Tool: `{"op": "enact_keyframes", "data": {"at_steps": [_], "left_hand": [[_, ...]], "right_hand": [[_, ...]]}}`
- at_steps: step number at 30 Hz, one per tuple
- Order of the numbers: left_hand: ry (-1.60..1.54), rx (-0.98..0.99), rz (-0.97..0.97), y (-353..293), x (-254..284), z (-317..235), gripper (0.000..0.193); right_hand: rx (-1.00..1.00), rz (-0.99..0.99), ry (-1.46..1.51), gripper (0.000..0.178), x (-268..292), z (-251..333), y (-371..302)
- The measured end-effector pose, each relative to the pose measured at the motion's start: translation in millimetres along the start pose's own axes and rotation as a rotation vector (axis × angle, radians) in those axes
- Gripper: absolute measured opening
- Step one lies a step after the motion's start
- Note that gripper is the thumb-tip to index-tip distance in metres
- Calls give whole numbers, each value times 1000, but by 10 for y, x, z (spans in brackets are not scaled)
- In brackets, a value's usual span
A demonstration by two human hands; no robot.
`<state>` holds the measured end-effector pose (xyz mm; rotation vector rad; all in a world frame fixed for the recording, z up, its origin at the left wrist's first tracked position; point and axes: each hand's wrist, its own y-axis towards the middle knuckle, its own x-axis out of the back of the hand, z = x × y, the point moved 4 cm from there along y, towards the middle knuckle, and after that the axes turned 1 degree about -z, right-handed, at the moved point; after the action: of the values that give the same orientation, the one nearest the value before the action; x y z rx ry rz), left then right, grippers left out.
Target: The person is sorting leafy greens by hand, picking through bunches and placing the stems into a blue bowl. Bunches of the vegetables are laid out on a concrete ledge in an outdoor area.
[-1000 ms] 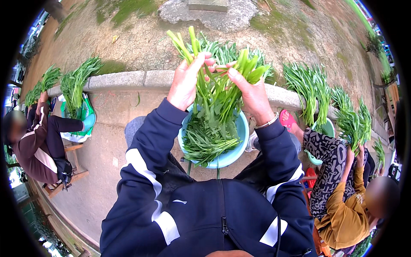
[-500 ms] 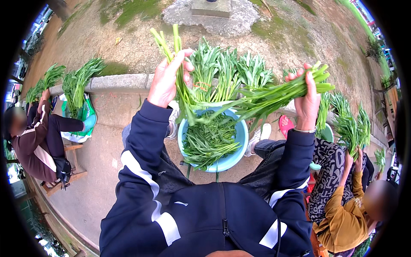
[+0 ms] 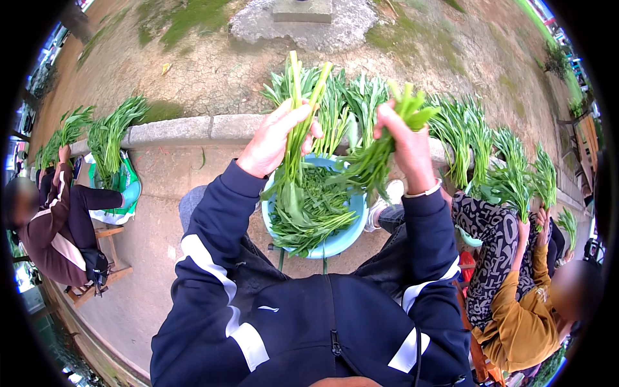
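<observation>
Several leafy green stalks (image 3: 294,164) are pinched in my left hand (image 3: 274,140), thick ends up, leaves hanging over the pale blue basin (image 3: 346,240); a fuller green bunch (image 3: 373,161) fills my closed right hand (image 3: 412,148), its leaves drooping inward. Loose greens (image 3: 317,220) lie in the basin. Beyond, more bunches (image 3: 367,97) rest by the stone curb (image 3: 187,129); one co-worker (image 3: 55,226) sits to my left, another co-worker (image 3: 519,326) to my right.

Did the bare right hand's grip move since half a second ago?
Yes: the right hand's grip moved left, judged against the grey rectangular stone block.
</observation>
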<state>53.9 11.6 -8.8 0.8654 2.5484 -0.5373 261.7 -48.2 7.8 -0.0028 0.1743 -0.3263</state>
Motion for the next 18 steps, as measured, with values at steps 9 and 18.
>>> {"op": "enact_keyframes", "data": {"at_steps": [9, 18], "left_hand": [[212, -122, -41, 65, -115, 164, 19], [275, -144, -74, 55, -158, 253, 26]], "right_hand": [[28, 48, 89, 17, -508, -236, 19], [-23, 107, 159, 20, -633, -280, -10]]}}
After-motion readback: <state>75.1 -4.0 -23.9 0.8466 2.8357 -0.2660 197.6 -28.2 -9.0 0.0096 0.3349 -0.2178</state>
